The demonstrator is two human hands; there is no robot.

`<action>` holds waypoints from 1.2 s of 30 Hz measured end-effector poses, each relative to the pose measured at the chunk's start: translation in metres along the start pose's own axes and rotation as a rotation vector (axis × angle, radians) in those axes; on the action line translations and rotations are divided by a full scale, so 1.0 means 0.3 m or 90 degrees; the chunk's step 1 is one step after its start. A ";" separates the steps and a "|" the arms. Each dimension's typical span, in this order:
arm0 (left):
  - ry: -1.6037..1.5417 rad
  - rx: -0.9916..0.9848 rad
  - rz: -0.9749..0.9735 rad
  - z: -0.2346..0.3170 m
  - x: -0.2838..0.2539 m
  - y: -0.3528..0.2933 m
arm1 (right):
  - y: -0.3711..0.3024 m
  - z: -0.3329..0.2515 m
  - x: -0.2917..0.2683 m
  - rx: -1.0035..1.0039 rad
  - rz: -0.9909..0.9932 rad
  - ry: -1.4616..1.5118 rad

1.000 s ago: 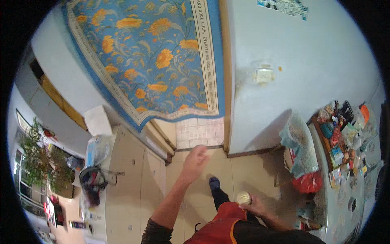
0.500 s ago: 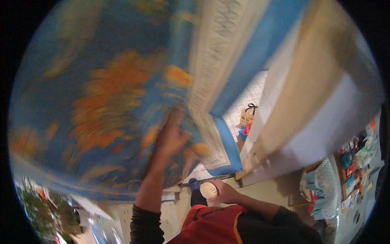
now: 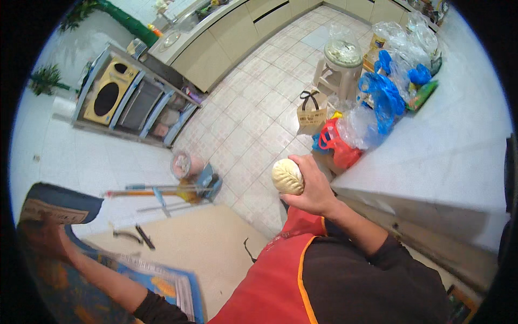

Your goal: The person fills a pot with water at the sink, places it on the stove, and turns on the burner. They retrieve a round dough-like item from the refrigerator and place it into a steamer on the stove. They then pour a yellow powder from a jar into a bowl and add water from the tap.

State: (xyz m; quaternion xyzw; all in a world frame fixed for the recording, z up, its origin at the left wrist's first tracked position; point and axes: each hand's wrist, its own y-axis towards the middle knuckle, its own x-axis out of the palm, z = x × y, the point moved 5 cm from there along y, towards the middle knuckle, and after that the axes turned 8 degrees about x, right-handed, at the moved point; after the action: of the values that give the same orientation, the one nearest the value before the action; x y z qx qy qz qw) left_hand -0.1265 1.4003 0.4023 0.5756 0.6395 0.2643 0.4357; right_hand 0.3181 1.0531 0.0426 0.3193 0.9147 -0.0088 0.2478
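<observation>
Your right hand (image 3: 313, 188) clasps the pleated bun (image 3: 287, 176) by its side, beyond your red apron (image 3: 270, 275). Your left hand (image 3: 47, 237), grip too dim to tell, has swept the floral curtain (image 3: 164, 285) aside, uncovering the way onto the tiled kitchen floor (image 3: 243, 135).

Hidden or unclear around the bun (image 3: 287, 176)
The right hand (image 3: 313, 187) covers part of its right side; to its lower left, the left hand (image 3: 47, 236) is dim and blurred, the curtain (image 3: 164, 285) cut off; upper left, tabletop (image 3: 208, 26) items look too small to tell.
</observation>
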 end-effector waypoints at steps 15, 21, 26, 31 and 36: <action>-0.368 -0.487 -0.676 0.945 1.213 -0.897 | 1.659 0.280 0.008 0.079 0.060 0.013; -0.609 -0.310 -0.653 1.798 2.094 -0.387 | 2.220 0.626 -0.137 0.203 0.137 0.056; -1.015 -0.022 -0.589 2.859 2.387 0.668 | 2.546 0.789 -0.381 0.217 0.023 0.976; -1.117 0.270 -0.523 3.623 2.296 1.272 | 3.007 0.973 -0.624 0.130 0.021 1.157; -1.120 0.200 -0.692 4.058 2.472 1.269 | 3.593 1.186 -0.925 0.051 -0.032 1.240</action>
State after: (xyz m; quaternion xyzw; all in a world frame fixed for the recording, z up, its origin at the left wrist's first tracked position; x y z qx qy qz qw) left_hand 1.1463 1.9931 -0.0507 0.2502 0.2967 -0.5653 0.7279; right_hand 1.2987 1.6882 0.0110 0.1753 0.7247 0.2223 -0.6282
